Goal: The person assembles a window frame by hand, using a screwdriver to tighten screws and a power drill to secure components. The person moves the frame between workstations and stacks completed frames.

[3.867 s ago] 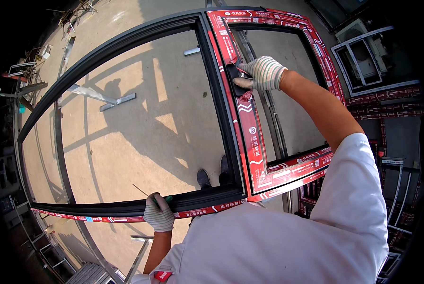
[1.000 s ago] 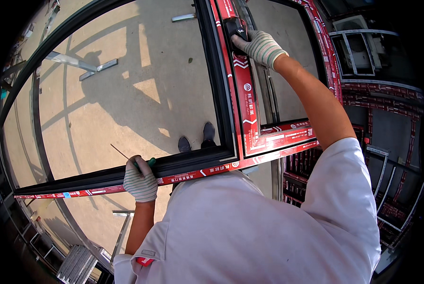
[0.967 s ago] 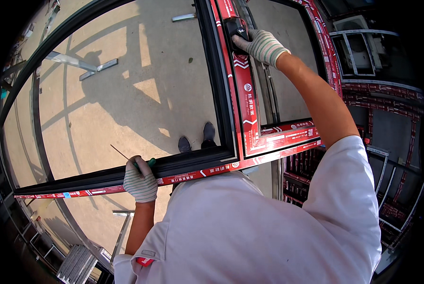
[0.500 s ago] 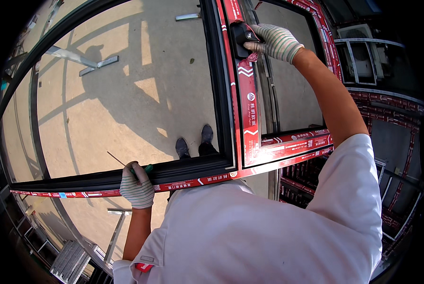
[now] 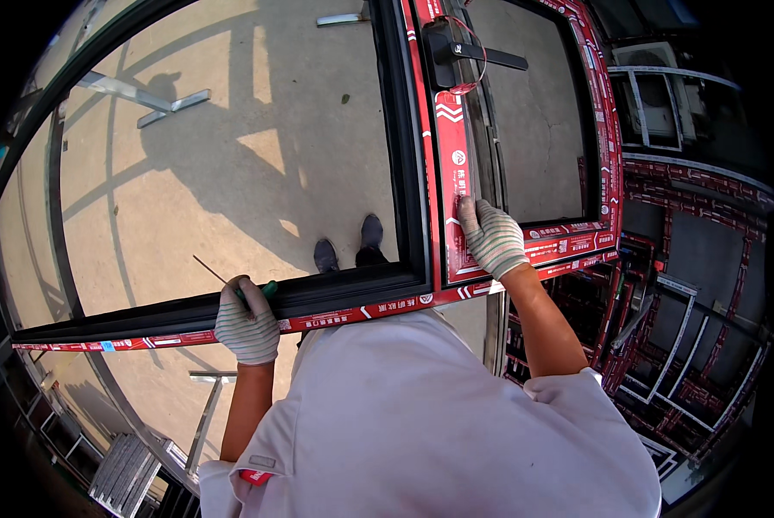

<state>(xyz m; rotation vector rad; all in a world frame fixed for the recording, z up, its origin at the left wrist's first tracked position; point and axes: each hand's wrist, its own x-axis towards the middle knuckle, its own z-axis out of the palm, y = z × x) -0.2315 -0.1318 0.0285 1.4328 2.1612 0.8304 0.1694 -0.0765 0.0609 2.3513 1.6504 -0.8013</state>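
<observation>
A striped knit glove covers my left hand [image 5: 247,321], closed around a screwdriver [image 5: 268,290] with a green handle. Its thin shaft points up and left over the lower black rail of the large window frame [image 5: 339,300]. My right hand [image 5: 490,237], gloved too, grips the side bar of the smaller sash [image 5: 453,142], thumb on the red printed film and fingers curled over the inner edge. Higher on that bar, the black window handle [image 5: 490,57] has its lever pointing right. A loose red strip [image 5: 471,87] loops around it.
Beneath the frame lies a sunlit concrete floor [image 5: 231,198] with metal support feet [image 5: 173,109] on it. Red-wrapped frames [image 5: 663,345] are stacked at the right. A pile of grey profiles [image 5: 126,473] sits at the lower left.
My right hand has let go of the window handle and come down to the lower part of the sash's side bar. The left hand still holds the screwdriver in nearly the same place.
</observation>
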